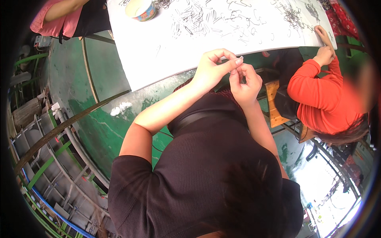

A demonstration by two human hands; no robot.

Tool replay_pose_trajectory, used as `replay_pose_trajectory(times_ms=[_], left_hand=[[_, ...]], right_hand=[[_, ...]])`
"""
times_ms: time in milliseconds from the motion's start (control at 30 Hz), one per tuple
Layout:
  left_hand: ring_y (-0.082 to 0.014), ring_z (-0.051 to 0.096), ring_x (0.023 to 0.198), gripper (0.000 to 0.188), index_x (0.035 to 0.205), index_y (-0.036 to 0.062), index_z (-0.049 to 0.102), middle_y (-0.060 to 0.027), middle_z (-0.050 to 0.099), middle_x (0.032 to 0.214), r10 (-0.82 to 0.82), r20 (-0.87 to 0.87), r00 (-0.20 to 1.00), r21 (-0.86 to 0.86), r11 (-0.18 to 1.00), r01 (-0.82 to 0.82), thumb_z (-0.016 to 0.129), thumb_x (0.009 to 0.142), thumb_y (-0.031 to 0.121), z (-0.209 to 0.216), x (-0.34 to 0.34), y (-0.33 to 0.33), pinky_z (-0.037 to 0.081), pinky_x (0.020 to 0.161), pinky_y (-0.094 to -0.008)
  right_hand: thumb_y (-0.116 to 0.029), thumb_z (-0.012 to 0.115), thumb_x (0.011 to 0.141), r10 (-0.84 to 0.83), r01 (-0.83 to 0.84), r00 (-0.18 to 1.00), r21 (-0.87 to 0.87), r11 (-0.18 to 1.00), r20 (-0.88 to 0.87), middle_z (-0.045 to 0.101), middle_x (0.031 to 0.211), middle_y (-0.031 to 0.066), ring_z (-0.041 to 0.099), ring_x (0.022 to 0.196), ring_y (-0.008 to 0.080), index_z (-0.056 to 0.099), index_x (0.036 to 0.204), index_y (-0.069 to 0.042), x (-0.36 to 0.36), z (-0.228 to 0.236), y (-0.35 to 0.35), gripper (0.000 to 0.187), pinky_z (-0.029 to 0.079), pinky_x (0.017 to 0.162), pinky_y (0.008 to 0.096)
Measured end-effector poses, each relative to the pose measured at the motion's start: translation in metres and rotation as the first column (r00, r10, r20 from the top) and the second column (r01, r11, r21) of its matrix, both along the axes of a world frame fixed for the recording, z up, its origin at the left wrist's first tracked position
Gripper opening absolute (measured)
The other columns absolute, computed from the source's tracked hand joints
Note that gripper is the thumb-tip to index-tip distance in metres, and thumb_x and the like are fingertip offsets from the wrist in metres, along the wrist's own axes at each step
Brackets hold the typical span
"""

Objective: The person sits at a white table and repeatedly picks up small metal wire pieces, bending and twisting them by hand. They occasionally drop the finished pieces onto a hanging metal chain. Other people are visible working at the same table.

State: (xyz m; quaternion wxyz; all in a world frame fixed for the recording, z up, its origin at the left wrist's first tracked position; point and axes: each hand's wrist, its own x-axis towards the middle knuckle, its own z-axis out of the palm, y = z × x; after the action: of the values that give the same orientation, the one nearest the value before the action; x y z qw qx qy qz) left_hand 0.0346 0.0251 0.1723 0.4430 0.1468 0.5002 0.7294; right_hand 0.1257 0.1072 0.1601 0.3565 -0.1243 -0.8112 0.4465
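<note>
My left hand (212,69) is closed in a pinch, thumb and forefinger together, just off the near edge of the white table (154,65). Beside it, my right hand (246,85) has its fingers curled in, the tips meeting those of the left. Whatever sits between the fingertips is too small to make out. On the tabletop beyond lies a heap of short, thin grey strips (192,22). Thin dark curved pieces (246,20) are scattered to its right, with a denser tangle of dark pieces (293,16) farther right.
A round patterned tub (143,11) stands at the table's far left. At the right sits a person in a red top (325,95), hands by the table edge. Another person's pink sleeve (55,23) shows at upper left. A wooden stool (274,103) stands right of me.
</note>
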Motion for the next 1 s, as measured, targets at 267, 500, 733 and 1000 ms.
replay_pose_trajectory(times_ms=[267,500,733,1000], left_hand=[[-0.0191,0.047,0.079,0.011,0.069,0.0035,0.055,-0.0054,0.055,0.073,0.309,-0.770,0.558,0.278,0.950,-0.142,0.065,0.065,0.003,0.011,0.001,-0.012,0.036,0.077,-0.0322],[-0.0171,0.050,0.073,0.011,0.067,0.0055,0.057,-0.0030,0.057,0.071,0.302,-0.674,0.674,0.243,0.952,-0.183,0.067,0.064,0.005,0.008,0.009,-0.014,0.038,0.071,-0.0285],[-0.0159,0.050,0.072,0.010,0.070,0.0024,0.055,-0.0056,0.055,0.072,0.340,-0.613,0.713,0.244,0.940,-0.238,0.065,0.067,0.003,0.001,0.011,-0.025,0.039,0.069,-0.0270],[-0.0120,0.050,0.074,0.009,0.072,0.0028,0.056,-0.0035,0.056,0.075,0.362,-0.409,0.838,0.193,0.932,-0.308,0.064,0.071,0.007,-0.007,0.005,-0.028,0.037,0.073,-0.0255]], right_hand=[[-0.004,0.055,0.076,-0.021,0.057,0.995,-0.371,0.927,0.101,0.051,0.067,0.0019,0.040,0.051,0.0049,0.056,0.086,0.000,-0.013,-0.010,0.040,0.011,0.035,0.049,0.0185],[-0.013,0.051,0.077,-0.048,-0.282,0.827,0.486,0.827,0.561,0.055,0.082,0.0057,0.055,0.070,0.0204,0.059,0.086,-0.006,-0.086,-0.069,0.108,0.014,0.045,0.056,0.0324],[-0.009,0.047,0.071,-0.128,-0.418,0.763,0.635,0.649,0.633,0.054,0.086,0.0116,0.058,0.074,0.0267,0.058,0.074,-0.004,-0.111,-0.088,0.098,0.012,0.047,0.061,0.0382],[-0.010,0.052,0.069,-0.124,-0.550,0.410,0.354,0.757,0.903,0.056,0.085,0.0107,0.056,0.076,0.0270,0.056,0.077,-0.003,-0.114,-0.056,0.098,0.012,0.045,0.064,0.0388]])
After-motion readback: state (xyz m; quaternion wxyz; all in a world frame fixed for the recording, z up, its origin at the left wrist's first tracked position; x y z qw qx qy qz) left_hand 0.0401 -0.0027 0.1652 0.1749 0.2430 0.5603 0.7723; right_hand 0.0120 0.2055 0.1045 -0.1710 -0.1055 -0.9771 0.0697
